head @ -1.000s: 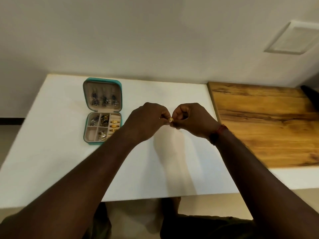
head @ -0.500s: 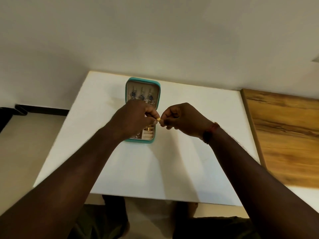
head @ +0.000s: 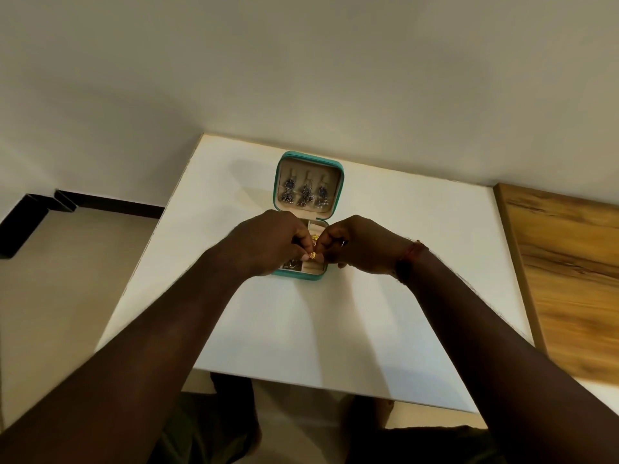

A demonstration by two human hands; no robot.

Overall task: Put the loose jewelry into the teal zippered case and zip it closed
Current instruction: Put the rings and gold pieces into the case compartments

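- I see the case (head: 337,169) lying open at the far middle of the table (head: 418,313), lid folded back flat towards the wall.
- Three pairs of dark earrings (head: 305,194) hang in a row inside the lid.
- My left hand (head: 268,244) and right hand (head: 360,244) meet fingertip to fingertip over the case's base, which they hide except for its near edge and right-hand strip.
- Both hands have their fingers curled and together pinch one small gold piece (head: 313,256), held above the base's near-right compartments. I cannot tell whether it touches the lining.
- More gold jewelry shows in the base just behind the fingers, too small for me to make out.
- A second ago the same two-handed pinch sat over bare table, well to the right of the case. Half a second ago it had reached the case's right edge, and now it is over the base.
- The case itself has kept its place on the table. The view has swung left, so the board (head: 569,279) is now at the right border.
- A red band (head: 411,257) is on my right wrist.
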